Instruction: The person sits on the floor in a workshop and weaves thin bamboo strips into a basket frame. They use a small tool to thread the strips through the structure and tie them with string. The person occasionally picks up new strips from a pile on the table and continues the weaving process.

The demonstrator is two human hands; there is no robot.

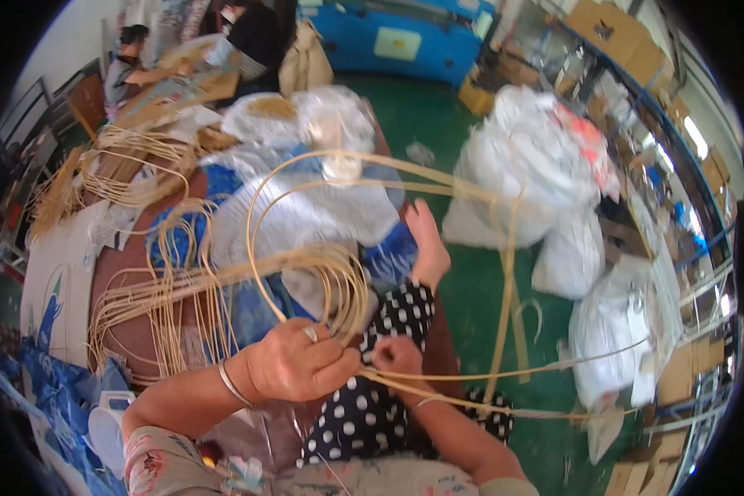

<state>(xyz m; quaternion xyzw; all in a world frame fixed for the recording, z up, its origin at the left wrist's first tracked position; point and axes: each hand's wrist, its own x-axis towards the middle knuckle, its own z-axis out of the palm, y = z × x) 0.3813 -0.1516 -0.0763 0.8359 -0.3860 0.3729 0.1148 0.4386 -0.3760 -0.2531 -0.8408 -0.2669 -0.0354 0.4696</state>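
Note:
My left hand [304,360], with a ring and a bracelet, is closed around long pale cane strips [426,386]. From this grip some strips run off to the right. One loops up and over to the far right, then hangs down over the floor. Just right of it, my right hand [397,355] has its fingers curled in a pinch. What lies between those fingers is too blurred to make out. The strips pass close to its wrist. A coiled bundle of thin cane [335,281] lies just beyond my left hand, its strands reaching left.
White plastic sacks [512,165] stand on the green floor at right, near shelves with cardboard boxes [620,37]. Another cane coil [145,169] lies far left. My bare foot [427,244] rests beside a blue patterned cloth [388,256]. Two people sit at a far table [215,83].

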